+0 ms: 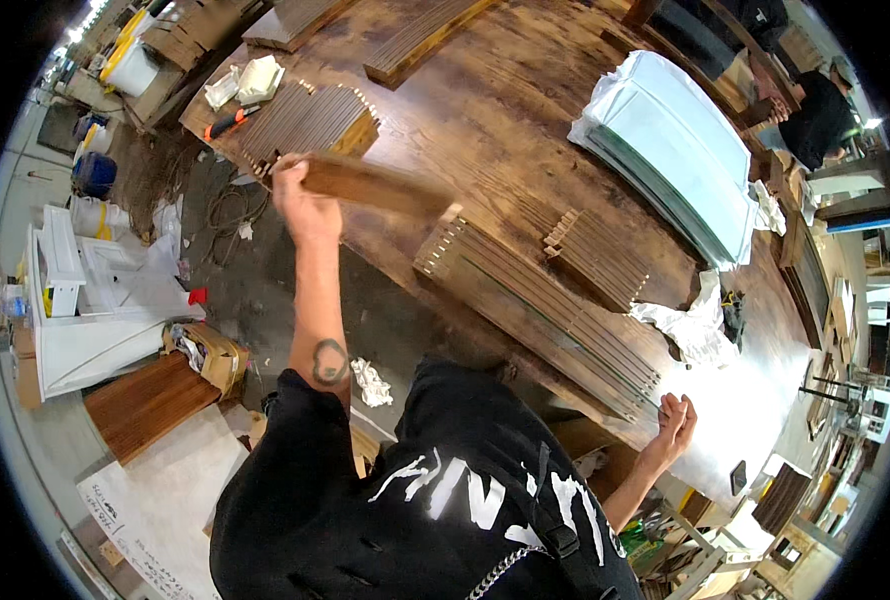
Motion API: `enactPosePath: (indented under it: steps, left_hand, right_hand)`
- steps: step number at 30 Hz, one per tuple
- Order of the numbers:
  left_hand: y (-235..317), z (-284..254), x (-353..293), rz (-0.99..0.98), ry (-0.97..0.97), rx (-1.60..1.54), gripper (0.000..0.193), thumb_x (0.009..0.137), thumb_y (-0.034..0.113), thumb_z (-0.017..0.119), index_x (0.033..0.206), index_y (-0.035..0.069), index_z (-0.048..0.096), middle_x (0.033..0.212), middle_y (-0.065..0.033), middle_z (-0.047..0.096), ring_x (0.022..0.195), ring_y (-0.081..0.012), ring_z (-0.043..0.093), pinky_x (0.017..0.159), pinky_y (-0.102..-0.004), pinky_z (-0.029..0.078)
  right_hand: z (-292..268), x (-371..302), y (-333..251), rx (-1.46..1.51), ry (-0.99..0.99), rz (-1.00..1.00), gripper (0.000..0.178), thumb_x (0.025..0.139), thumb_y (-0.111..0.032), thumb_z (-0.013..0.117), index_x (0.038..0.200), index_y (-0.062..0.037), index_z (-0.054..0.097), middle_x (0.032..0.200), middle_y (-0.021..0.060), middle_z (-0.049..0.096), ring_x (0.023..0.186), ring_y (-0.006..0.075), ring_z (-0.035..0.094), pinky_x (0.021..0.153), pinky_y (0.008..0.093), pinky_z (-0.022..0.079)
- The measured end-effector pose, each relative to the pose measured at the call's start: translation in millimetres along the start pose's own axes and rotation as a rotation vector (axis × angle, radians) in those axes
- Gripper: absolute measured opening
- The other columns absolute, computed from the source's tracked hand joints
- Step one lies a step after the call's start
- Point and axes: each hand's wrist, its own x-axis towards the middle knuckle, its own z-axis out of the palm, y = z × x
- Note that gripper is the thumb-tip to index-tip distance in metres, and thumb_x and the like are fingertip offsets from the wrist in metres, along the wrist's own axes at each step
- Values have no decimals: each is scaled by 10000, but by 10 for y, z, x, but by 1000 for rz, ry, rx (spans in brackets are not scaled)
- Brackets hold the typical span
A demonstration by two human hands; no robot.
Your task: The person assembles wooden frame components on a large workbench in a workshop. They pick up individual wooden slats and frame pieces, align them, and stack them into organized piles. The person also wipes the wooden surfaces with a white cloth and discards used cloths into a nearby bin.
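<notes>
My left hand [308, 205] is closed round one end of a dark brown wooden board [380, 186], which is blurred by motion and reaches to the right over the table edge. Its far end is near the pale-tipped ends of a row of long wooden slats [535, 318] lying side by side along the table's near edge. At the right end of that row, my right hand [677, 422] hovers with its fingers loosely bent and apart, and nothing shows in it. Beyond the row lies a shorter bundle of slats [599, 262].
A stack of slats [310, 122] and an orange-handled tool [227, 125] sit at the table's left end. Glass panes [665, 150] in wrapping lie at the far right, near crumpled white cloth [700, 325]. A phone [738, 477] rests at right. A co-worker [815, 120] stands across the table.
</notes>
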Motion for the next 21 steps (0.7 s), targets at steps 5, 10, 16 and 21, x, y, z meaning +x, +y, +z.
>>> enactPosePath:
  steps: [5, 10, 16, 21]
  left_hand:
    - [107, -398, -89, 60, 41, 98, 82, 867, 98, 611, 825, 80, 543, 717, -29, 546, 619, -132, 509, 550, -311, 459]
    - [-86, -124, -213, 132, 27, 236, 149, 880, 50, 615, 770, 69, 516, 644, -5, 504, 526, -88, 432, 470, -283, 422]
    - [-318, -187, -117, 179, 35, 481, 189, 895, 139, 631, 769, 46, 526, 701, -4, 499, 649, -107, 442, 668, -297, 414]
    - [-265, 26, -257, 239, -55, 652, 172, 907, 158, 623, 802, 34, 567, 700, 0, 508, 660, -103, 469, 628, -286, 404]
  right_hand:
    - [-21, 38, 32, -6, -19, 17, 413, 1011, -322, 535, 1215, 36, 566, 1012, 157, 670, 969, 224, 639, 886, 348, 499]
    - [-18, 65, -34, -33, -51, 22, 415, 1006, -336, 542, 1197, 31, 576, 1011, 152, 671, 952, 216, 641, 854, 332, 495]
    - [-49, 99, 28, -15, -68, 34, 412, 1006, -347, 542, 1193, 17, 585, 1010, 134, 676, 941, 211, 649, 830, 335, 494]
    - [-13, 78, -29, -29, -55, 23, 401, 1010, -354, 533, 1188, -2, 598, 1005, 104, 688, 939, 189, 654, 801, 314, 478]
